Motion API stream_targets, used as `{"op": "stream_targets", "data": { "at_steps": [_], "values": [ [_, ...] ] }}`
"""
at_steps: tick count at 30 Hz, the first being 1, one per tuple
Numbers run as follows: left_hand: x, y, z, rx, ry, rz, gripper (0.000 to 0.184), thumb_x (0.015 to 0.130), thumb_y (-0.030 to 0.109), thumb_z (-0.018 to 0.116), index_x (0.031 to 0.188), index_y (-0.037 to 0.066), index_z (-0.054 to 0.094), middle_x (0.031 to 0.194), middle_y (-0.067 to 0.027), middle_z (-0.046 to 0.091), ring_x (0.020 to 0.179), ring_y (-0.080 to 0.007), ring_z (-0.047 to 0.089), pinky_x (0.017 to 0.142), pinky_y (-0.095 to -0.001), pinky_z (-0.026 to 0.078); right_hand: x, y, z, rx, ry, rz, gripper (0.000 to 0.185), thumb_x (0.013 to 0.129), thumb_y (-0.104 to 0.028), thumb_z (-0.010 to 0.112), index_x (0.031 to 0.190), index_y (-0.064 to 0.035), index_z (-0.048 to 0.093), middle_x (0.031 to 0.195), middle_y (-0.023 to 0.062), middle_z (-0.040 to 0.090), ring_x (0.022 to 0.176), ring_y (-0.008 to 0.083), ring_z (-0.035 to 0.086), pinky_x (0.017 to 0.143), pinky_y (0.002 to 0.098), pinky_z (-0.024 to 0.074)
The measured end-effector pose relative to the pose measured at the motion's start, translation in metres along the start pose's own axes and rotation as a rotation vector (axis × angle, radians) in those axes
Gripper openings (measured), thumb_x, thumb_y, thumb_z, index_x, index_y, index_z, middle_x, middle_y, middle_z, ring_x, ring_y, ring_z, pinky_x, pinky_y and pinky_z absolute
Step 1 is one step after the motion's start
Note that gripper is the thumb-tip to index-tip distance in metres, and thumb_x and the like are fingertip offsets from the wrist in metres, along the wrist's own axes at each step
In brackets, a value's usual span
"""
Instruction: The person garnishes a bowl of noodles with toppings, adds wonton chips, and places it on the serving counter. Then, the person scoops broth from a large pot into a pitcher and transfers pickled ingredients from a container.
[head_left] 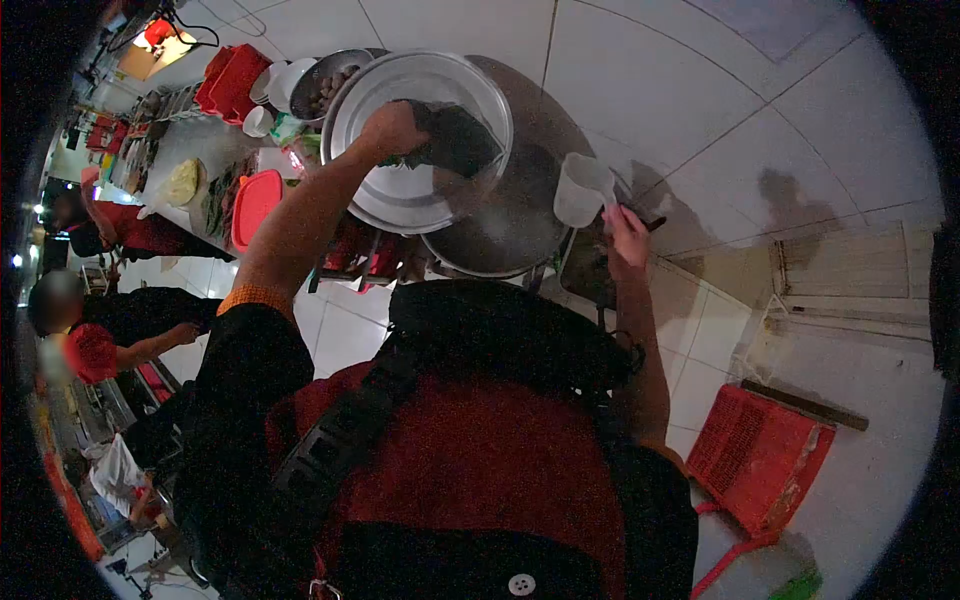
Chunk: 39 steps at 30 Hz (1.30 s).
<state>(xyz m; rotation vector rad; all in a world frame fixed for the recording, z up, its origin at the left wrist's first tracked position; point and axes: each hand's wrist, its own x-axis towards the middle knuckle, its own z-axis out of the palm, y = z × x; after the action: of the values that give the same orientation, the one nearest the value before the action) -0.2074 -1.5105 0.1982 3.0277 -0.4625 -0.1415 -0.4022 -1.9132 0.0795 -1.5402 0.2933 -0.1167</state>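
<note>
My left hand point(392, 132) is closed on a dark green leafy clump point(455, 140) at the upper middle of the head view. The clump lies in a wide, shallow metal basin point(375, 205), which overlaps a large dark pot point(500, 245). My fingertips are partly hidden in the leaves. To the right, my right hand point(628, 238) grips the handle of a white plastic jug point(580, 192) held by the pot's right rim. The jug looks tilted; what it contains cannot be made out.
Behind the basin stand a metal bowl of small brownish pieces point(325, 90) and red baskets point(235, 80). A red tray point(257, 208) lies on the left counter. Two co-workers point(130, 225) point(120, 330) stand at the left. A red plastic chair point(760, 455) is at lower right.
</note>
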Motion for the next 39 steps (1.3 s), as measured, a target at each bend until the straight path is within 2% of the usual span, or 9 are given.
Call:
{"op": "stream_targets", "data": {
  "at_steps": [3,7,15,19,21,24,28,35,39],
  "values": [
    [0.013,0.001,0.033,-0.036,0.025,0.102,0.049,0.069,0.04,0.066,0.091,-0.004,0.064,0.086,-0.0226,0.066,0.084,-0.0389,0.064,0.076,-0.0456,0.052,-0.043,0.029,-0.031,0.824,0.085,0.184,0.016,0.093,-0.018,0.057,0.1,-0.0038,0.06,0.084,0.0034,0.059,0.068,0.0123,0.052,0.06,0.0282,0.0438],
    [0.015,0.04,0.053,-0.057,-0.128,0.044,0.042,0.067,0.032,0.069,0.088,-0.004,0.064,0.094,-0.0249,0.064,0.093,-0.0401,0.061,0.081,-0.0456,0.049,-0.125,0.05,-0.084,0.848,0.345,0.234,0.012,0.092,-0.014,0.057,0.099,-0.0048,0.058,0.085,0.003,0.057,0.069,0.0112,0.053,0.061,0.027,0.0439],
    [0.017,0.108,0.1,0.032,-0.243,0.106,0.055,0.07,0.039,0.069,0.106,-0.002,0.061,0.105,-0.0226,0.063,0.102,-0.0352,0.06,0.087,-0.044,0.049,-0.255,0.086,-0.153,0.528,0.761,0.403,0.019,0.089,-0.016,0.059,0.101,-0.001,0.059,0.087,0.0067,0.062,0.069,0.0114,0.054,0.06,0.0262,0.0451],
    [0.053,0.097,0.177,0.033,-0.444,0.125,0.051,0.065,0.034,0.069,0.101,-0.002,0.065,0.105,-0.0225,0.063,0.1,-0.0354,0.061,0.088,-0.0424,0.05,-0.317,0.197,-0.203,-0.438,0.627,-0.076,0.025,0.089,-0.018,0.059,0.104,0.0011,0.058,0.087,0.0087,0.062,0.071,0.0124,0.056,0.061,0.026,0.046],
    [0.041,0.109,0.166,-0.012,-0.402,0.087,0.051,0.064,0.034,0.068,0.1,-0.002,0.065,0.105,-0.0232,0.063,0.099,-0.0364,0.061,0.088,-0.0416,0.05,-0.321,0.111,-0.162,0.595,0.911,0.392,0.025,0.091,-0.02,0.057,0.104,0.0019,0.058,0.088,0.0093,0.062,0.071,0.0149,0.057,0.059,0.0277,0.0467],
    [0.05,0.102,0.188,0.002,-0.448,0.077,0.052,0.063,0.035,0.069,0.099,-0.003,0.065,0.105,-0.0224,0.063,0.098,-0.0367,0.061,0.087,-0.0425,0.05,-0.356,0.193,-0.186,-0.065,0.822,0.073,0.027,0.092,-0.021,0.056,0.105,0.0023,0.057,0.088,0.0098,0.061,0.069,0.0153,0.057,0.055,0.0267,0.046],
    [0.046,0.092,0.194,-0.055,-0.383,0.222,0.05,0.064,0.037,0.069,0.097,0.0,0.066,0.105,-0.019,0.064,0.097,-0.0355,0.062,0.085,-0.0435,0.05,-0.365,0.194,-0.216,0.52,0.646,0.484,0.032,0.091,-0.021,0.058,0.112,0.0025,0.055,0.091,0.0099,0.06,0.069,0.0144,0.057,0.055,0.0253,0.0457],
    [0.036,0.097,0.185,-0.032,-0.369,0.143,0.049,0.067,0.036,0.071,0.105,0.005,0.065,0.112,-0.0176,0.062,0.104,-0.0326,0.059,0.087,-0.0444,0.049,-0.314,0.131,-0.198,0.381,0.774,0.493,0.03,0.09,-0.018,0.059,0.112,0.0023,0.056,0.09,0.01,0.062,0.071,0.014,0.058,0.058,0.0236,0.0469],
    [0.007,0.117,0.162,-0.084,-0.331,0.103,0.041,0.072,0.03,0.068,0.1,0.001,0.065,0.102,-0.0193,0.063,0.099,-0.0358,0.061,0.086,-0.0471,0.048,-0.312,0.176,-0.228,0.314,0.267,0.175,0.045,0.094,-0.025,0.05,0.129,0.0026,0.042,0.104,0.011,0.058,0.092,0.0189,0.058,0.083,0.0329,0.0493]
  ]
}}
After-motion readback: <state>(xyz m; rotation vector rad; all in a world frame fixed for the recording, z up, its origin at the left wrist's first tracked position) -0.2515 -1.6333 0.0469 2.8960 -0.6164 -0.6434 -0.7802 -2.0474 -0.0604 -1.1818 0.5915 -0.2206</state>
